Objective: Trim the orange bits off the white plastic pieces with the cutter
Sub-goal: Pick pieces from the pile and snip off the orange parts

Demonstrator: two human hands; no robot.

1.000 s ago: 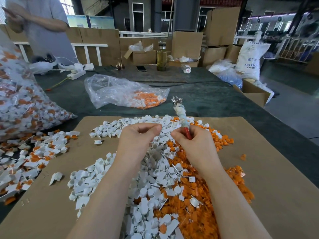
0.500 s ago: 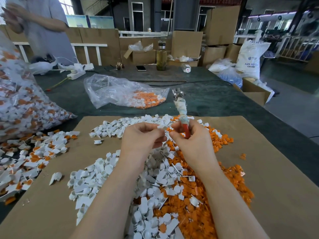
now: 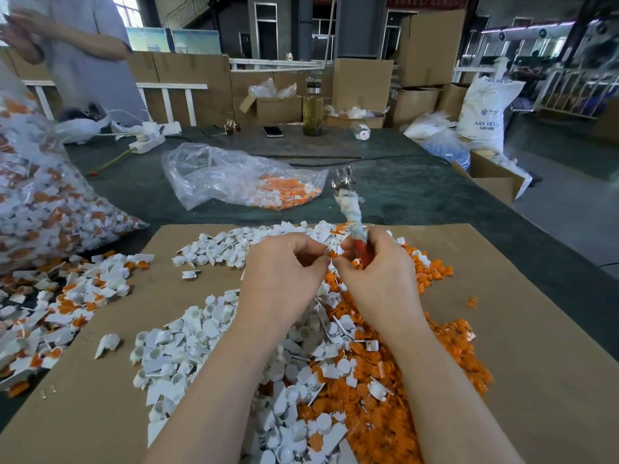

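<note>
Here, a person works over a sheet of brown cardboard (image 3: pixel 536 329) on a dark green table. The left hand (image 3: pixel 284 272) has its fingers curled and pinches something small at the fingertips, right against the right hand (image 3: pixel 378 276), which grips the cutter (image 3: pixel 350 209); its red handle sits in the fist and its rag-wrapped shaft and metal head point up and away from the person.

Much looks done. On the cardboard lies a large heap of white pieces (image 3: pixel 187 356) on the left-hand side and a spread of loose orange bits (image 3: pixel 418 370) on the right-hand side. Much is left too, I judge: just off the cardboard's left edge lies a scatter of untrimmed pieces (image 3: pixel 50 313), and beyond it a bulging clear bag (image 3: pixel 43 202) of them.

What the left fingers pinch is too small to make out, so I cannot tell whether a cut is under way.
</note>
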